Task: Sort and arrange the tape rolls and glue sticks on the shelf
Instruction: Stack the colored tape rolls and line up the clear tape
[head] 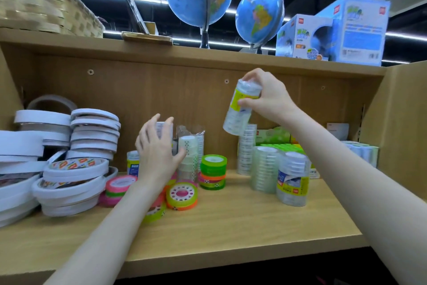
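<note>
Shelf stock, sorting part done.

Nearest, below and left of the raised grip: loose coloured tape rolls [181,196] lie scattered at the front of the shelf [231,227] — unsorted.

Left hand [157,148]: fingers spread and lightly curled about a wrapped clear pack behind it; whether it truly holds the pack cannot be told. Just right of it, 1 opened sleeve of clear rolls [188,157], then a green-and-orange stack [213,171].

Right hand [265,97]: fingers pinch the top of a wrapped tube of clear tape [239,109], held tilted above the shelf. Directly below the grip, 2 or more like tubes [293,178] stand upright together — this group looks arranged.

Far left of both hands: white double-sided rolls [92,134], piled unevenly.

Glue sticks: none identifiable.
</note>
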